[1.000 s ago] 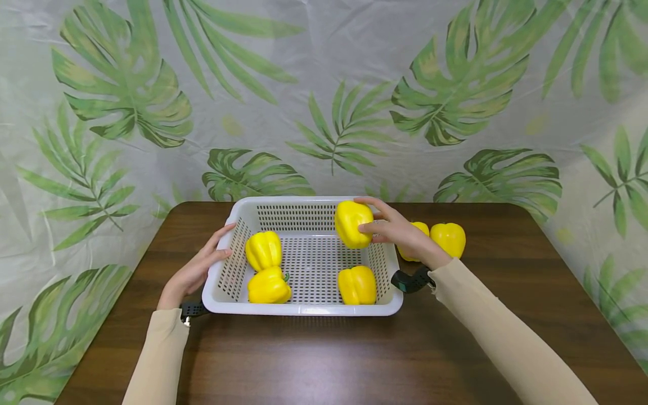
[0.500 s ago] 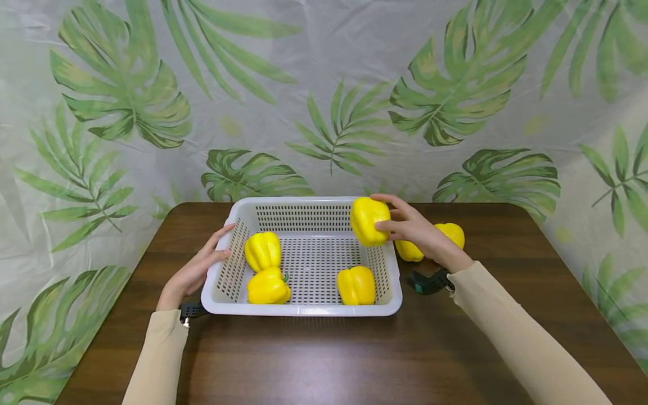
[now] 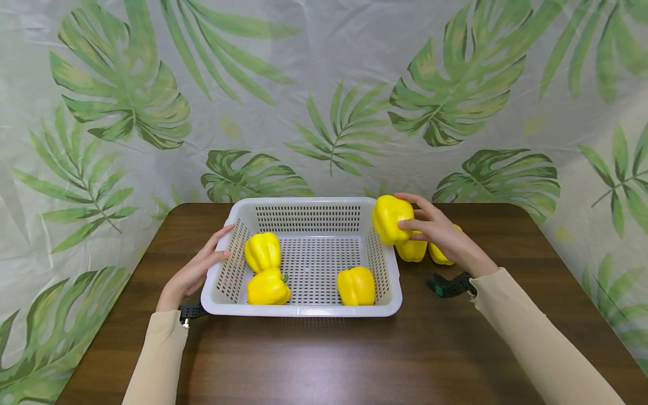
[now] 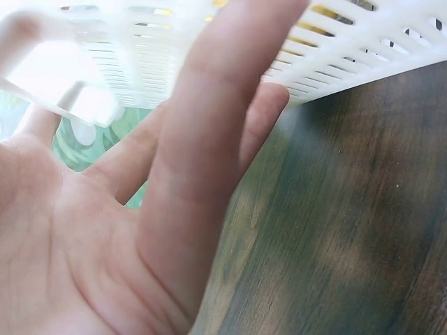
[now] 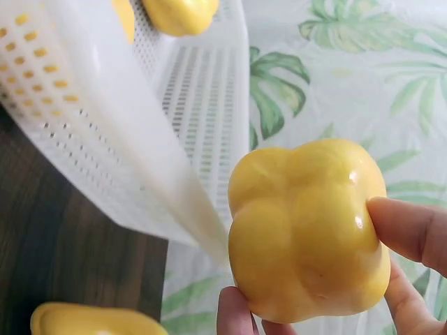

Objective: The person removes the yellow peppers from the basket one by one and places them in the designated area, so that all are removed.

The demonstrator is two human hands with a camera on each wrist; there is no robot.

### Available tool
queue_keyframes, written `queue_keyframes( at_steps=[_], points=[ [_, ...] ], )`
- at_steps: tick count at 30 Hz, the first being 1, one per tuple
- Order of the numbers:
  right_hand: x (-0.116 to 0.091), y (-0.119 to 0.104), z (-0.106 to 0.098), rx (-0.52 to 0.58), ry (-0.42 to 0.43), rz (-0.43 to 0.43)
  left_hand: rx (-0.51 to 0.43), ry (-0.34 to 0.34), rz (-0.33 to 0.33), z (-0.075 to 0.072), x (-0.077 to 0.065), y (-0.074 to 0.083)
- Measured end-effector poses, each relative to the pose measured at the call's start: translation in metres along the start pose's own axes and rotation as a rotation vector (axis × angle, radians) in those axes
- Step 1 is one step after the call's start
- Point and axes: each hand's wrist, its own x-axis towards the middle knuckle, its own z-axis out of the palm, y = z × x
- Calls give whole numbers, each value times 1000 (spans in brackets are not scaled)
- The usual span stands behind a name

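Observation:
My right hand (image 3: 432, 228) grips a yellow bell pepper (image 3: 392, 219) above the right rim of a white perforated plastic basket (image 3: 304, 310). Thumb and fingers hold the pepper from the side; its lobed end shows in the right wrist view, raised beside the basket's rim (image 5: 157, 160). At the basket's left side, my left hand (image 3: 194, 270) holds the rim, with fingertips reaching over the edge. From the left wrist camera, that hand (image 4: 174, 160) has its fingers spread along the slotted outer wall. Inside the basket lie three yellow peppers, two at left (image 3: 262, 251) and one at right (image 3: 356, 286).
On the brown wooden table (image 3: 304, 360), two more yellow peppers stand just right of the basket: one (image 3: 411, 251) under the held pepper, the other (image 3: 439, 255) partly hidden by my right hand. A leaf-print sheet (image 3: 334, 112) hangs behind the table.
My right hand has carried the held pepper rightward, from over the inside of the basket to over its right rim. The left hand and the basket have stayed in place.

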Motion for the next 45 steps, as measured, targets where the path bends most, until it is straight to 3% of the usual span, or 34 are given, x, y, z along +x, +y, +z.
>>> queue_keyframes(
  at_steps=[33,45],
  points=[
    [-35,50,-58,-20,119,8,4,0,-20,0,-2,0],
    [-48,74,-79,-15,174,-55,32,12,-24,1,-1,4]
  ],
)
